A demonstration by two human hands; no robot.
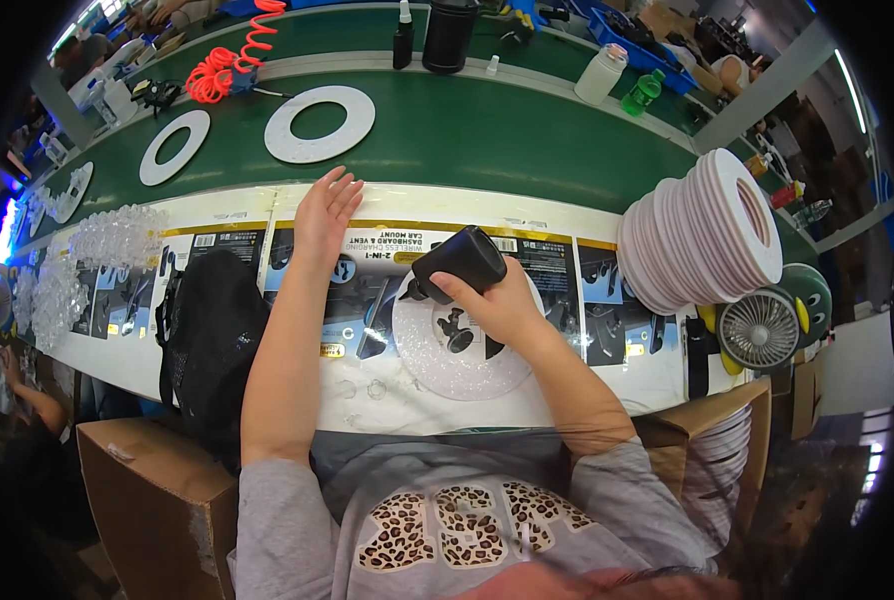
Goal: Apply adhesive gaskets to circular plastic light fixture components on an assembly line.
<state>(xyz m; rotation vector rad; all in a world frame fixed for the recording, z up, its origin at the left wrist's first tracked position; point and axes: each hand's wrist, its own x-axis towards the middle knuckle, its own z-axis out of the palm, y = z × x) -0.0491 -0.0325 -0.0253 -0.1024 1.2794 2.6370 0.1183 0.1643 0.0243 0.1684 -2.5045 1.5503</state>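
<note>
A black squeeze bottle [464, 262] is tipped over in my right hand [505, 305], its nozzle pointing down to the left. Beneath it a white speckled ring [437, 368] lies on the printed work surface, and the bottle and hand cover part of it. My left hand [325, 215] is stretched forward, fingers extended and nothing in it. Just beyond its fingertips, another white ring [279, 130] rests on the green belt [467, 135].
A tall stack of white rings [672, 245] stands at the right beside a small fan [757, 328]. Clear plastic pieces [117, 238] and a black bag [215, 325] sit left. More rings [150, 160] lie along the belt. Cardboard boxes [157, 490] flank me; a red coiled hose [212, 78] hangs beyond.
</note>
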